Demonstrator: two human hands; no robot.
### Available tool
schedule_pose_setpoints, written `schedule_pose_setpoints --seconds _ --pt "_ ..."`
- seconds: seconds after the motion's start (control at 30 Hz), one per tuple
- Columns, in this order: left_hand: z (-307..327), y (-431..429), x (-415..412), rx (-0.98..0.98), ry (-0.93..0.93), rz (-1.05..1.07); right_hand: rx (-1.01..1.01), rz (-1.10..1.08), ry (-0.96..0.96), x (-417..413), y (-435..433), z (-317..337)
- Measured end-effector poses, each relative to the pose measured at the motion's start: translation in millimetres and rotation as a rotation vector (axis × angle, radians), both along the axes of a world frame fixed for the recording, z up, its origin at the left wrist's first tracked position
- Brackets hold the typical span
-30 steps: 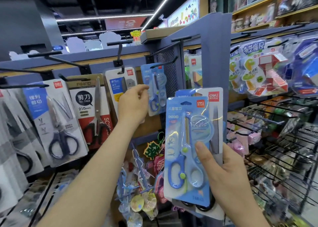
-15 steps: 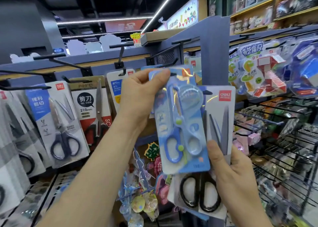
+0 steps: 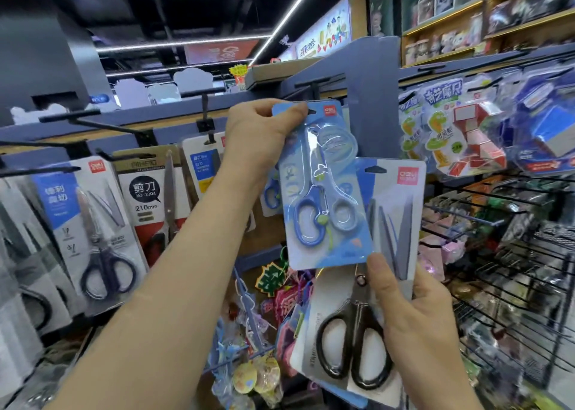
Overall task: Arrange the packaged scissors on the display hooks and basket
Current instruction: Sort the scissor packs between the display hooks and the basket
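Left hand (image 3: 261, 136) pinches the blue pack (image 3: 323, 198) at its top edge beside the hang hole, raised just under a hook (image 3: 315, 83), probably so the hole is free for hanging. Right hand (image 3: 417, 313) grips the black pack (image 3: 351, 341) lower, thumb across its front, likely kept ready as next.

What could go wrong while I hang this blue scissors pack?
The left hand pinches the blue scissors pack only at its top corner, so it could swing or slip. The thumb sits right beside the hang hole and may block it. The pack's lower edge overlaps the black-handled scissors pack in the right hand and might catch on it.
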State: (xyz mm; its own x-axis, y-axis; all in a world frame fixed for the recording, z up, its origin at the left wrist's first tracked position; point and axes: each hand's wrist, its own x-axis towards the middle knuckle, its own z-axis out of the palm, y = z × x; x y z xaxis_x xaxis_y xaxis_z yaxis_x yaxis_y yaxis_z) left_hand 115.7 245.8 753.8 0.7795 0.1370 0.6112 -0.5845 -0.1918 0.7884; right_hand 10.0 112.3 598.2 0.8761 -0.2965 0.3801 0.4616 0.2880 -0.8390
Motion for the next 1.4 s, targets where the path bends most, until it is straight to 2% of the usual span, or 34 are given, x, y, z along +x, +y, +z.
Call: schedule_pose_setpoints --seconds 0.17,0.33,0.4,0.53,0.67,0.73,0.8,0.87,0.93,1.07,1.2,1.3,1.4 --pt "3.2 -0.5 -1.6 0.045 -0.002 -0.009 0.045 0.055 0.019 4.2 0.0 -0.6" --pt "4.5 -4.9 1.7 -0.144 0.249 -0.131 0.026 0.065 0.027 7.4 3.0 -1.8" --pt "4.6 -9.7 1.2 -0.158 0.295 -0.113 0.014 0.070 0.034 9.2 5.1 -2.2" --pt "1.3 -11.2 5.8 -0.062 0.255 0.026 -0.005 0.046 0.049 12.4 9.2 -6.1" --pt "-26.0 5.0 -8.1 -0.050 0.228 -0.084 -0.055 0.047 0.051 12.1 8.2 -8.7" --pt "-49.9 18.2 -27.2 0.054 0.160 -0.151 -0.081 0.029 0.044 13.0 6.2 -9.7" --pt "-70.0 30.7 -35.1 0.123 0.109 -0.083 -0.116 -0.007 0.030 14.0 3.8 -11.1" --pt "-78.6 39.4 -27.9 0.081 0.046 0.032 -0.156 -0.041 0.021 14.1 1.0 -13.3" --pt "-81.9 45.8 -11.1 0.046 0.006 0.150 -0.206 -0.057 0.017 13.9 -1.9 -16.3" --pt "-87.3 56.3 30.6 0.134 -0.053 0.358 -0.276 -0.114 -0.021 13.9 -5.6 -21.9" --pt "-90.6 54.7 65.3 0.348 -0.045 0.523 -0.214 -0.062 -0.037 14.9 -4.2 -24.6" --pt "-87.2 56.7 81.7 0.461 -0.018 0.563 -0.175 -0.013 -0.063 15.2 -6.6 -24.1" --pt "-85.3 56.4 76.9 0.668 0.079 0.603 -0.308 0.012 -0.129 16.6 -12.4 -24.6"
